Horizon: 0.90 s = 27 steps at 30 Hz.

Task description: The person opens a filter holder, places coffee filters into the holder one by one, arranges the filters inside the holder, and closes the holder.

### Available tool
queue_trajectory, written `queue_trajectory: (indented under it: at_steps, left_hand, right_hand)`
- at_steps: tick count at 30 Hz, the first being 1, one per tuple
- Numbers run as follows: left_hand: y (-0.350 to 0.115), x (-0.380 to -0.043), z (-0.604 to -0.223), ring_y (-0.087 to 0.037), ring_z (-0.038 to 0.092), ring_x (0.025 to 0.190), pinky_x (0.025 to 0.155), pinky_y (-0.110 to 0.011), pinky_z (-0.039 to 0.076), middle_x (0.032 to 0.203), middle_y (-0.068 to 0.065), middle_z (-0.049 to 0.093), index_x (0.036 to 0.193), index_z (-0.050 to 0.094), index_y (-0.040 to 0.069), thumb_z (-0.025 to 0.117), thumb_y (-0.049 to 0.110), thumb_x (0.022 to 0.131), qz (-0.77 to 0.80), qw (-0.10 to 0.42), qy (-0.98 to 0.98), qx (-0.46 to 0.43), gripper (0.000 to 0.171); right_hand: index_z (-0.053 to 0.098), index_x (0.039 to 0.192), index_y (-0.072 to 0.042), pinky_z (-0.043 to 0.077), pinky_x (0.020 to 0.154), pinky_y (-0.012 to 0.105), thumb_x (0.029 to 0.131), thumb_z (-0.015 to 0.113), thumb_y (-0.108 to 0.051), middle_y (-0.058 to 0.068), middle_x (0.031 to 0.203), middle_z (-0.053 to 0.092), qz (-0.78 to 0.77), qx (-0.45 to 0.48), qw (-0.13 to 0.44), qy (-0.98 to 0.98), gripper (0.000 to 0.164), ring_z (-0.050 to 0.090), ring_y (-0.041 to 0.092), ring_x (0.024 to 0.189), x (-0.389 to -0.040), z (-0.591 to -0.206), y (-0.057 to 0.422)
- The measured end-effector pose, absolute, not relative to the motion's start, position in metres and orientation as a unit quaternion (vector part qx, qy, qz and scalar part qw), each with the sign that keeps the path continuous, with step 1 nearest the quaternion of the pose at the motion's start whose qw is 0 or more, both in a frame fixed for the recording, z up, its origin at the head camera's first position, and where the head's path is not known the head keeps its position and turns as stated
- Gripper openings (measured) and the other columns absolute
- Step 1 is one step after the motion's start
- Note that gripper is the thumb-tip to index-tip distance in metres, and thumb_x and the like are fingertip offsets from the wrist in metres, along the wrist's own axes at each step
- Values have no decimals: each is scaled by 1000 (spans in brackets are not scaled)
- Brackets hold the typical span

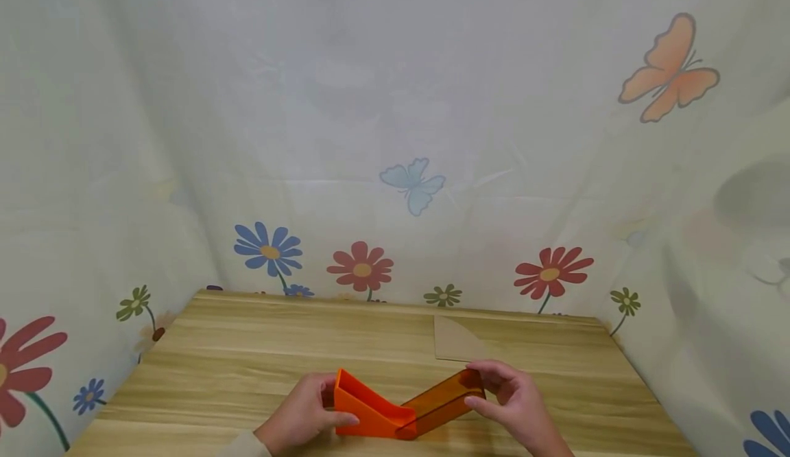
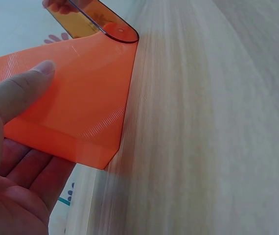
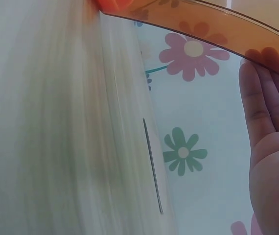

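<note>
Just a smooth orange wedge with translucent amber cover

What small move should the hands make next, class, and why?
Probably the right hand should swing the cover up toward the case, which the left hand can steady. The cover stands open, seemingly hinged to the case at one end, and the right hand pinches its far end while the left grips the case.
</note>
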<state>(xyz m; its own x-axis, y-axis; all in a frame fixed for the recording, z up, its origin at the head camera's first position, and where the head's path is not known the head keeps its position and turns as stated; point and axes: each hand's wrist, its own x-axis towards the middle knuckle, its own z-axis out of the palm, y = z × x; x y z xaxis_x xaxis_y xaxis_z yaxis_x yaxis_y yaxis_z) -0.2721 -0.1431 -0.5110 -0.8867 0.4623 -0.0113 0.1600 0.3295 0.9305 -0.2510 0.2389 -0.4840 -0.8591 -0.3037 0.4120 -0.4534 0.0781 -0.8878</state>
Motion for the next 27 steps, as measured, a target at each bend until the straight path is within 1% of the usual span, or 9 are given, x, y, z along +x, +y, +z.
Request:
queue_trajectory:
  at_steps: [7, 13, 16, 18, 20, 23, 25, 27]
  left_hand:
    - [-142, -271, -511, -19, 66, 86, 79, -25, 56, 107, 5, 76, 117, 72, 21, 89, 42, 77, 541, 135, 807, 193, 48]
    - [-141, -270, -510, -19, 65, 86, 79, -25, 56, 107, 5, 76, 118, 72, 20, 89, 40, 77, 541, 138, 807, 190, 49]
    - [-141, -270, -509, -20, 64, 86, 79, -25, 55, 107, 4, 76, 118, 72, 20, 90, 40, 76, 541, 140, 807, 189, 49]
    - [-141, -270, -509, -19, 64, 85, 78, -25, 55, 107, 4, 76, 118, 73, 20, 90, 41, 76, 541, 140, 807, 190, 49]
    - [-141, -271, -510, -19, 64, 85, 77, -26, 55, 106, 4, 76, 117, 73, 20, 89, 41, 76, 540, 139, 807, 192, 49]
    - [-143, -272, -511, -19, 65, 84, 77, -26, 55, 106, 5, 77, 116, 73, 21, 89, 41, 77, 540, 134, 807, 198, 47]
    - [-143, -273, -511, -19, 66, 85, 78, -25, 56, 105, 5, 77, 116, 73, 22, 89, 42, 77, 538, 130, 808, 201, 47]
    - [-143, -274, -511, -18, 66, 85, 78, -24, 56, 106, 6, 77, 116, 73, 22, 89, 42, 77, 535, 126, 811, 203, 47]
  right_hand:
    - [62, 127, 9, 58, 88, 25, 88, 74, 7, 21, 114, 73, 627, 259, 61, -732, 41, 72, 13, 100, -251, -486, 240]
    - [62, 127, 9, 58, 90, 25, 88, 74, 6, 20, 116, 73, 617, 272, 61, -735, 40, 71, 13, 102, -252, -486, 243]
    - [61, 128, 10, 57, 92, 23, 92, 69, 6, 16, 120, 73, 622, 274, 53, -731, 37, 71, 12, 105, -254, -483, 246]
    - [58, 129, 13, 55, 94, 22, 98, 62, 4, 12, 121, 74, 629, 270, 46, -727, 33, 71, 11, 107, -257, -479, 248]
    - [57, 130, 15, 54, 95, 20, 104, 53, 0, 7, 122, 75, 633, 257, 46, -729, 30, 71, 11, 108, -261, -476, 250]
    - [60, 130, 12, 52, 96, 18, 110, 44, -11, 3, 120, 76, 617, 225, 64, -752, 34, 72, 10, 108, -271, -471, 252]
    - [65, 128, 6, 51, 96, 16, 112, 43, -19, 4, 119, 76, 598, 194, 76, -774, 37, 72, 11, 107, -279, -469, 253]
    - [68, 127, 1, 51, 95, 16, 111, 45, -25, 8, 119, 76, 585, 164, 80, -790, 38, 72, 13, 107, -287, -467, 253]
